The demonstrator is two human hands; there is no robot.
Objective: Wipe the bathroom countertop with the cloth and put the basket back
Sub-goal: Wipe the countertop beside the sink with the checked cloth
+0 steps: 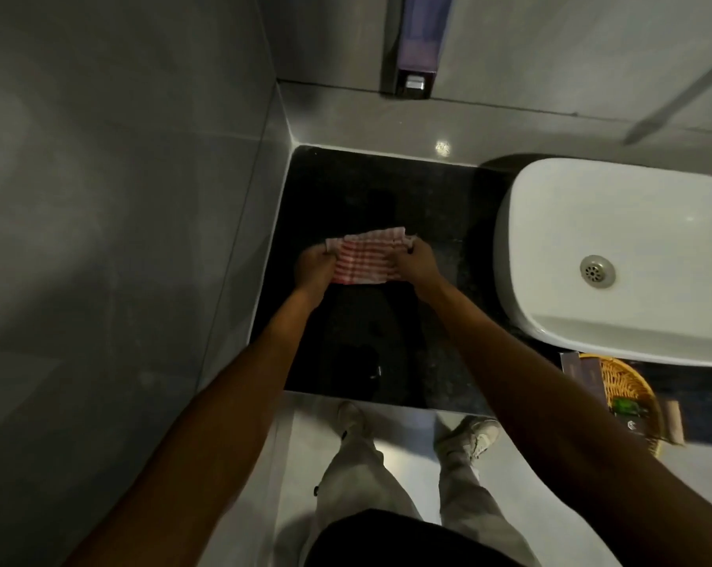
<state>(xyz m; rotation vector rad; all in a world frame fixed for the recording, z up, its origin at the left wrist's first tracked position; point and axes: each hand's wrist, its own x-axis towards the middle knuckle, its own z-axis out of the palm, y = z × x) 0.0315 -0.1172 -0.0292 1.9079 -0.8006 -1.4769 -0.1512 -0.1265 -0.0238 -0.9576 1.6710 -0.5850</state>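
Note:
A pink-and-white striped cloth [366, 255] is stretched over the black countertop [346, 190], in its left part. My left hand [313, 266] grips the cloth's left edge and my right hand [415, 263] grips its right edge. A woven basket [632, 386] holding small toiletry items stands at the counter's front edge on the right, below the sink and partly hidden by my right arm.
A white basin [571, 239] with a metal drain [597, 271] fills the right of the counter. A soap dispenser [415, 43] hangs on the back wall. A grey tiled wall [121, 198] borders the counter on the left. My shoes [468, 437] stand on the pale floor below.

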